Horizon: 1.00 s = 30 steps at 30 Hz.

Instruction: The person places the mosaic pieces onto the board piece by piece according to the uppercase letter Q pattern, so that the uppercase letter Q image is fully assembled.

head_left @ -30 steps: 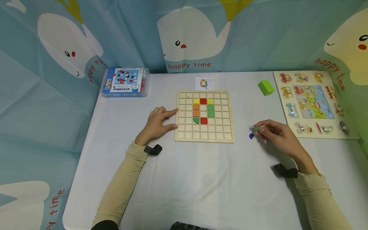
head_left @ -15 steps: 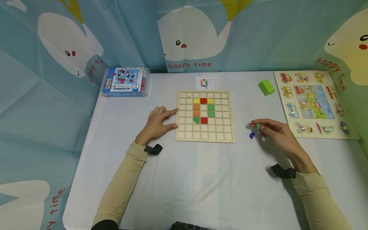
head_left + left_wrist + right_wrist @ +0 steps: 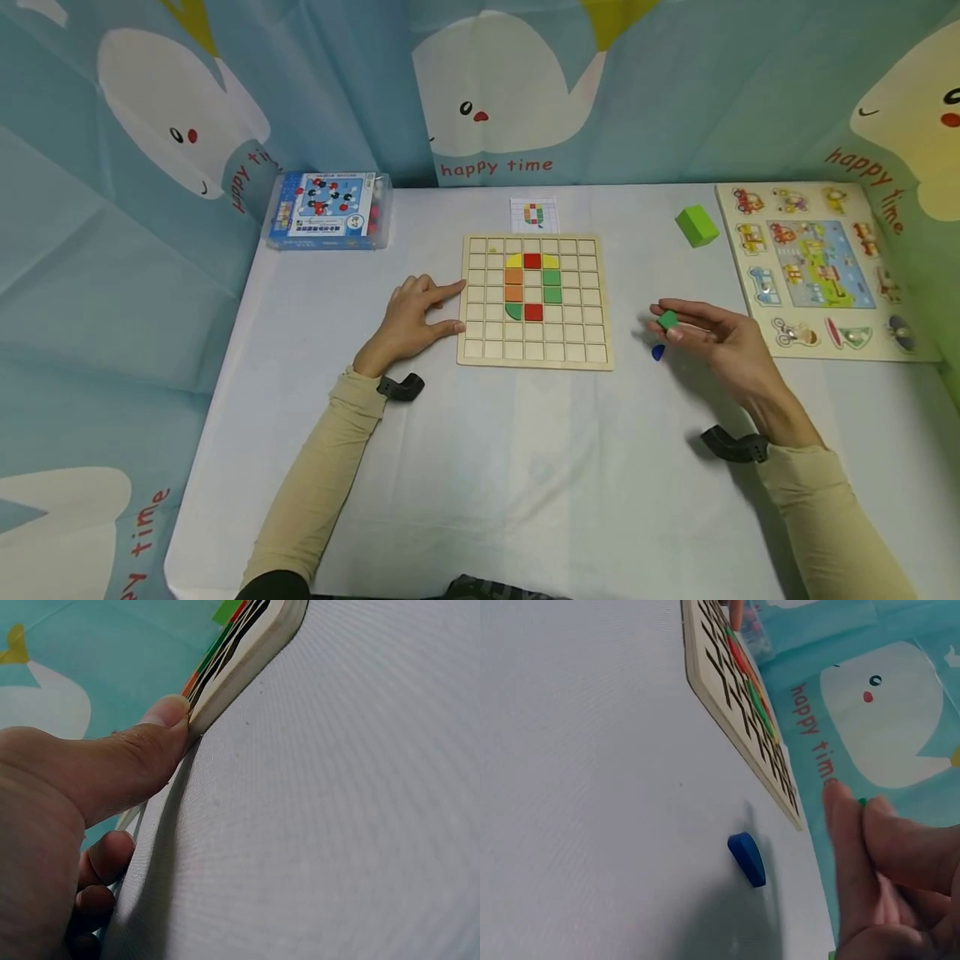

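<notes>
In the head view, my left hand touches the left edge of the wooden grid board with outstretched thumb and index finger. The left wrist view shows the thumb against the board's side. Set into the board is a ring of red, orange, yellow and green tiles. To the right of the board, my right hand pinches a small green tile above the table. Below those fingers a blue rounded piece lies on the cloth; it is larger in the right wrist view, where fingers mostly hide the green tile.
A small pattern card lies behind the board. At the back left is a clear plastic box with a blue label. A green block and a picture puzzle board are on the right. A patterned curtain borders the table.
My right hand has lifted slightly and turned, so the green tile in its fingers shows more fully. The left hand keeps its place at the board's edge, and the blue piece stays put.
</notes>
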### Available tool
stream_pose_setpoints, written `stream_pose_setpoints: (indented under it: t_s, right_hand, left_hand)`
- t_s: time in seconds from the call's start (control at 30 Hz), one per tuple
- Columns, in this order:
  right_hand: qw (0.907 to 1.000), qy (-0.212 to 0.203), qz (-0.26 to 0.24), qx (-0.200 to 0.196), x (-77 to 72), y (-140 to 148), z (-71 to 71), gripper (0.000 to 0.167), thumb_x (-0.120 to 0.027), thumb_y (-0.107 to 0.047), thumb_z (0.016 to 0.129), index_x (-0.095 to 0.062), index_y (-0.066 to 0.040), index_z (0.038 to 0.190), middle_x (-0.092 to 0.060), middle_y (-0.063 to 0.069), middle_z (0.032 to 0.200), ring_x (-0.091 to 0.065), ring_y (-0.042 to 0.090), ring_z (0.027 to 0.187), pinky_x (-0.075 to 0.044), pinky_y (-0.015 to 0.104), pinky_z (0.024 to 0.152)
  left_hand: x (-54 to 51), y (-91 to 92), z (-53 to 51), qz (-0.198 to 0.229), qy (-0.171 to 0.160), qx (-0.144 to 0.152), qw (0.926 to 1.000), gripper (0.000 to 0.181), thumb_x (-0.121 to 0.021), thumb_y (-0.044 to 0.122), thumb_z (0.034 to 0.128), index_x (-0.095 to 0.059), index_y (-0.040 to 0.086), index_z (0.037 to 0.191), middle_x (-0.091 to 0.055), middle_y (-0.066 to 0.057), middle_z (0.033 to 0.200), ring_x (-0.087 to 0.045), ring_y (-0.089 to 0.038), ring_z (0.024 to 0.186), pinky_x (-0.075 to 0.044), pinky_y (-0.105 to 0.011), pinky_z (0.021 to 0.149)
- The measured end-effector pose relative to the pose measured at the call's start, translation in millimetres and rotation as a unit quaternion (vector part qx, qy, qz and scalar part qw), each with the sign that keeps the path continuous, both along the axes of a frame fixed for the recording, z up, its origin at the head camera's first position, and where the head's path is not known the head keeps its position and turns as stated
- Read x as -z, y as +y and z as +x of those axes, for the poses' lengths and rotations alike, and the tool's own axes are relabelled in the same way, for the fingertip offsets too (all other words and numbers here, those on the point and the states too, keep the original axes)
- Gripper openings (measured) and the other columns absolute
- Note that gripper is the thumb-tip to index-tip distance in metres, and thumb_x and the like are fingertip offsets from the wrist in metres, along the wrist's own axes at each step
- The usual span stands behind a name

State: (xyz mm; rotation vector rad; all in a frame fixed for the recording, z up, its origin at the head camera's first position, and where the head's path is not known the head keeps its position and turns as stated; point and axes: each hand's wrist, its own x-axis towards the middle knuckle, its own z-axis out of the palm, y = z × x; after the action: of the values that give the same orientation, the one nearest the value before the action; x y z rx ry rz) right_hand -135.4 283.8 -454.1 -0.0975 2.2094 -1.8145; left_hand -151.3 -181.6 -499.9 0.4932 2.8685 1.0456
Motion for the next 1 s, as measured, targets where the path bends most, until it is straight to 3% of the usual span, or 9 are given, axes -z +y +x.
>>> stream_pose_setpoints:
  t_s: [0.23, 0.4, 0.63, 0.8, 1.0]
  right_hand:
    - [0.9984, 0.048, 0.017, 0.026, 3.2, -8, -3.2, 0.032, -0.076, 0.003, 0.095, -0.073, 0.0, 0.127, -0.08, -0.013, 0.106, -0.076, -0.001, 0.094, -0.057, 0.014, 0.081]
    - [0.9974, 0.063, -0.029, 0.019, 5.0, -14, -7.2, 0.027, -0.077, 0.011, 0.09, -0.076, 0.001, 0.115, -0.079, -0.006, 0.093, -0.077, 0.004, 0.079, -0.058, 0.017, 0.072]
    - [0.9892, 0.124, 0.077, 0.011, 1.6, -29, -10.7, 0.028, -0.08, 0.006, 0.09, -0.076, 0.008, 0.117, -0.077, -0.013, 0.088, -0.076, 0.003, 0.075, -0.059, 0.019, 0.068]
    - [0.9876, 0.139, 0.073, -0.004, 1.2, -38, -17.5, 0.027, -0.082, 0.006, 0.088, -0.076, 0.011, 0.115, -0.078, -0.014, 0.09, -0.077, 0.004, 0.075, -0.06, 0.02, 0.068]
    - [0.9891, 0.129, 0.063, -0.031, 3.0, -44, -27.3, 0.028, -0.081, 0.006, 0.089, -0.076, 0.01, 0.116, -0.08, -0.012, 0.089, -0.077, 0.006, 0.075, -0.059, 0.022, 0.065]
  left_hand:
    - [-2.0, 0.0, -0.1, 0.0, 0.001, 0.001, 1.0, 0.071, -0.086, 0.036, 0.089, -0.059, 0.021, 0.153, -0.048, -0.004, 0.093, -0.036, -0.022, 0.087, -0.025, -0.038, 0.085]
    - [-3.3, -0.1, -0.5, 0.0, 0.001, 0.001, 1.0, 0.071, -0.086, 0.036, 0.0889, -0.059, 0.021, 0.153, -0.047, -0.004, 0.093, -0.036, -0.022, 0.087, -0.025, -0.038, 0.085]
    - [-3.1, -0.5, -0.4, 0.001, 0.0, 0.001, 1.0, 0.072, -0.087, 0.036, 0.0885, -0.059, 0.021, 0.153, -0.048, -0.004, 0.094, -0.036, -0.022, 0.087, -0.026, -0.038, 0.085]
    - [-2.7, -0.5, -0.2, 0.003, 0.0, 0.0, 1.0, 0.071, -0.086, 0.036, 0.089, -0.06, 0.022, 0.153, -0.048, -0.004, 0.093, -0.036, -0.022, 0.087, -0.025, -0.037, 0.085]
    - [-1.4, -0.2, -0.1, -0.004, -0.001, 0.0, 1.0, 0.071, -0.086, 0.037, 0.0892, -0.06, 0.022, 0.153, -0.048, -0.004, 0.093, -0.036, -0.022, 0.087, -0.025, -0.036, 0.084]
